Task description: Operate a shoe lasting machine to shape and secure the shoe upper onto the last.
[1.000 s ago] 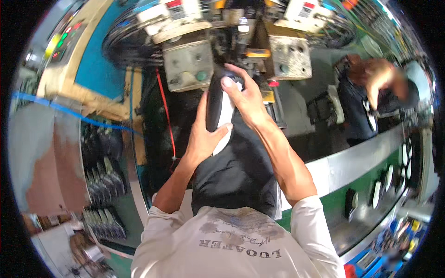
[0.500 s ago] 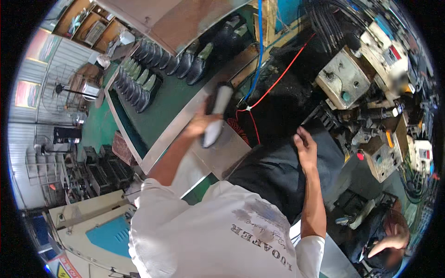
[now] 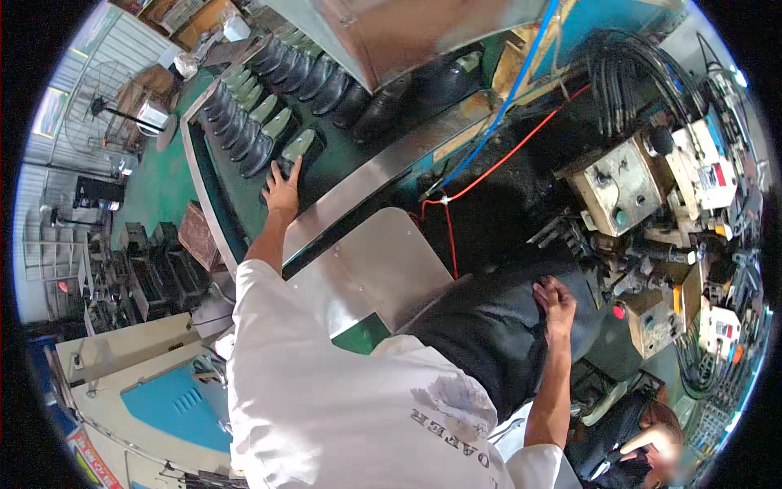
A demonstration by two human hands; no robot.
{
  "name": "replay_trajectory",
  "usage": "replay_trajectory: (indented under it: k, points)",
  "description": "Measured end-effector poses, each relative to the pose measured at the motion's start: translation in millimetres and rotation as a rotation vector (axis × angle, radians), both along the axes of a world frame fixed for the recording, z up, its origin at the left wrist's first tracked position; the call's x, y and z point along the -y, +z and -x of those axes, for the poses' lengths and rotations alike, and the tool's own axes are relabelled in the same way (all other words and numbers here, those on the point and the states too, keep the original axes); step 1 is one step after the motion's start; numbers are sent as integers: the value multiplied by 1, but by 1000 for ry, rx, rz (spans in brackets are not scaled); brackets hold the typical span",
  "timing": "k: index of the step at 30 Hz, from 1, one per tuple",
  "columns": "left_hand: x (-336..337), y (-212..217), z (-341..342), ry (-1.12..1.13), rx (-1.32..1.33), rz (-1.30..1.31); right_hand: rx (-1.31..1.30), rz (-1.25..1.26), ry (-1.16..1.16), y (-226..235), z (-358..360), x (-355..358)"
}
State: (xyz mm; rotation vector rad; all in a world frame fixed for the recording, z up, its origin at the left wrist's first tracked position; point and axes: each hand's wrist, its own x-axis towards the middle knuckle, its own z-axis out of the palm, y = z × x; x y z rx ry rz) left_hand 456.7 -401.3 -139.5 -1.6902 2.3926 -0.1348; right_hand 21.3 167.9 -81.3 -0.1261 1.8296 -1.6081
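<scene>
The shoe (image 3: 293, 151) now sits on the green belt (image 3: 326, 175) at the row's (image 3: 244, 122) end, no longer carried; the left hand (image 3: 281, 189) rests on it, fingers loosening. The right hand (image 3: 555, 300) lies open on the dark lap (image 3: 481, 326).

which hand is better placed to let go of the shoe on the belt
Left. The left hand already rests on the black shoe with the green last on the green conveyor belt; the right hand sits on the dark apron.

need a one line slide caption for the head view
Left hand rests on a shoe on a green last at the conveyor; right hand on the dark apron.
</scene>
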Motion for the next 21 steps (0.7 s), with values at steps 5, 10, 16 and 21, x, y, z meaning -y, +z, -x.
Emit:
replay_trajectory:
  k: [5, 10, 16, 21]
  points:
    - [43, 6, -6, 60, 9, -16, 61, -25, -43, -1, 7, 5]
    - [41, 8, 15, 127, 71, -96, 1, -87, -24, -10, 8, 3]
    - [51, 26, 15, 29, 301, -74, 61, 34, -74, -7, 8, 2]
    - [-25, 44, 138, -321, 248, -176, -17, 61, -83, -13, 18, -41]
